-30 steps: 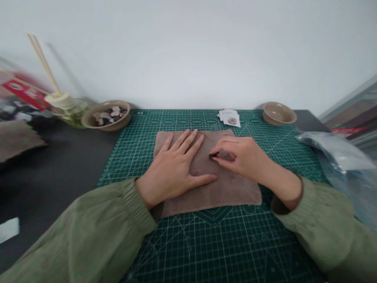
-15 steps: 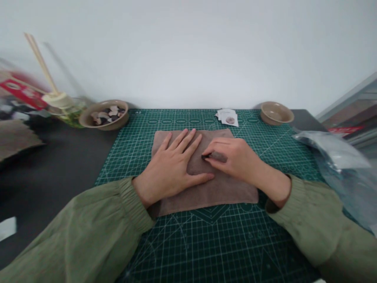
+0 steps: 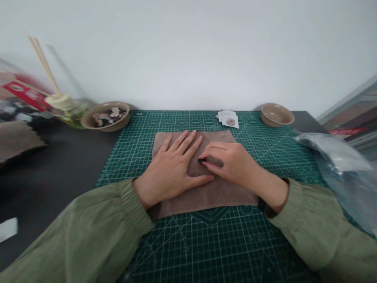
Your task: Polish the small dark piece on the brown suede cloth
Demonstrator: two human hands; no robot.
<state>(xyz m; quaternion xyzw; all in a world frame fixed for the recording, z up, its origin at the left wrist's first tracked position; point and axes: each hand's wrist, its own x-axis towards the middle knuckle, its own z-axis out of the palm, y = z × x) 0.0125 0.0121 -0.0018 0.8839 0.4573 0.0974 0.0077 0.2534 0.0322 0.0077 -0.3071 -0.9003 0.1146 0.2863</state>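
Note:
A brown towel (image 3: pixel 219 192) lies flat on a green cutting mat (image 3: pixel 206 243). My left hand (image 3: pixel 172 169) rests on the towel's left half, palm down with the fingers stretched out. My right hand (image 3: pixel 232 163) sits just to its right on the towel, fingers curled and pinching a small dark stone (image 3: pixel 210 160) against the cloth. Both arms wear olive-green sleeves.
A tan bowl (image 3: pixel 106 116) of mixed stones stands at the mat's back left, next to a reed diffuser (image 3: pixel 63 106). An empty tan bowl (image 3: pixel 277 114) stands back right, white cards (image 3: pixel 228 117) between them. A clear plastic bag (image 3: pixel 341 165) lies at the right.
My right hand has slid a little to the left across the towel with the stone, closer to my left hand. The left hand has stayed flat in place.

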